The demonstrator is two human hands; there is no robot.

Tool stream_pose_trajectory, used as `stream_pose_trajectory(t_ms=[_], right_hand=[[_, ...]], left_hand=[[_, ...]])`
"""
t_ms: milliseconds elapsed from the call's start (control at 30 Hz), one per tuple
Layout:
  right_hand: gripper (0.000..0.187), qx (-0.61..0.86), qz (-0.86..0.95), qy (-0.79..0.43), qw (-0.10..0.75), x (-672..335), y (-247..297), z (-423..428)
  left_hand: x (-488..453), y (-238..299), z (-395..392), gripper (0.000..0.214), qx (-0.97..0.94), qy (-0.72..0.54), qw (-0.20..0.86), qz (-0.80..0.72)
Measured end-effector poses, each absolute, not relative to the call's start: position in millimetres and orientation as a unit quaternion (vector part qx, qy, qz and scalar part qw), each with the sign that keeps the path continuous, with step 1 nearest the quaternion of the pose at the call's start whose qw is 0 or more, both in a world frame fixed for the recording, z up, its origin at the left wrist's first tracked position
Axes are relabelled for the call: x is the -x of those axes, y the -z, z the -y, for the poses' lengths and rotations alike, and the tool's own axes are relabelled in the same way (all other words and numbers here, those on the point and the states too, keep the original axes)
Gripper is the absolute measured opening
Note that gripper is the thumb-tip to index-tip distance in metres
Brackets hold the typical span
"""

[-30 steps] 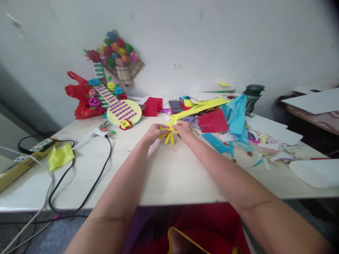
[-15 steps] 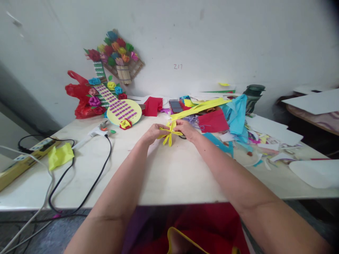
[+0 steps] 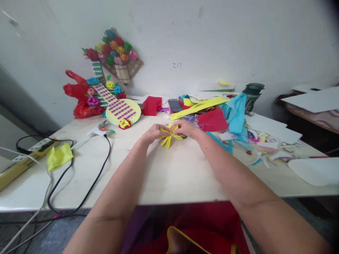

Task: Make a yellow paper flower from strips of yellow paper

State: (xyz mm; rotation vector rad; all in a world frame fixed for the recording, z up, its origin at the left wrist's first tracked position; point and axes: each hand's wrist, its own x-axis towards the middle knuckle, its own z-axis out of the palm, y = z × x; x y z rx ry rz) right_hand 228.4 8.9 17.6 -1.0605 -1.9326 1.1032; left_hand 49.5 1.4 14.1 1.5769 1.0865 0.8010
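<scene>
A yellow flower shape made of narrow loops (image 3: 166,141), seemingly paper or thin fabric, is held just above the white table. My left hand (image 3: 154,133) pinches it from the left side, fingertips closed on a loop. From the right, my right hand (image 3: 186,128) has its fingers closed on another loop. Several loops hang down between the hands toward me. A small dark object (image 3: 182,135) lies under my right fingers, mostly hidden. Long yellow strips (image 3: 200,108) lie just behind the hands, beside a red sheet (image 3: 212,120).
A glue gun (image 3: 96,132) with a black cord lies at left, near a power strip (image 3: 37,151) and a yellow sheet (image 3: 59,156). Behind stands a flower-trimmed round ornament (image 3: 124,112). Blue sheets (image 3: 236,114), scraps and a dark green bottle (image 3: 253,97) are at right.
The yellow flower has turned slightly between my fingers, its loops now spread differently. My right hand has shifted a little, with its fingers lower over the loops. The view has moved slightly.
</scene>
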Motion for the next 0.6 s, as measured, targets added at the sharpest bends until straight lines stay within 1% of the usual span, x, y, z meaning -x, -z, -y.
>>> stream_pose_trajectory(t_ms=[300,467,600], right_hand=[[0.016,0.389,0.75,-0.429,0.319,-230.9,-21.9,-7.2],[0.013,0.41,0.749,-0.402,0.332,-229.1,-20.3,-7.9],[0.007,0.437,0.73,-0.386,0.356,-223.4,-16.3,-8.5]], left_hand=[[-48.1,-13.1,-2.4,0.027,-0.67,-0.327,0.498,-0.443],[-48.4,-13.3,-3.6,0.029,-0.658,-0.334,0.507,-0.445],[-49.5,-15.1,-2.8,0.026,-0.647,-0.347,0.51,-0.448]])
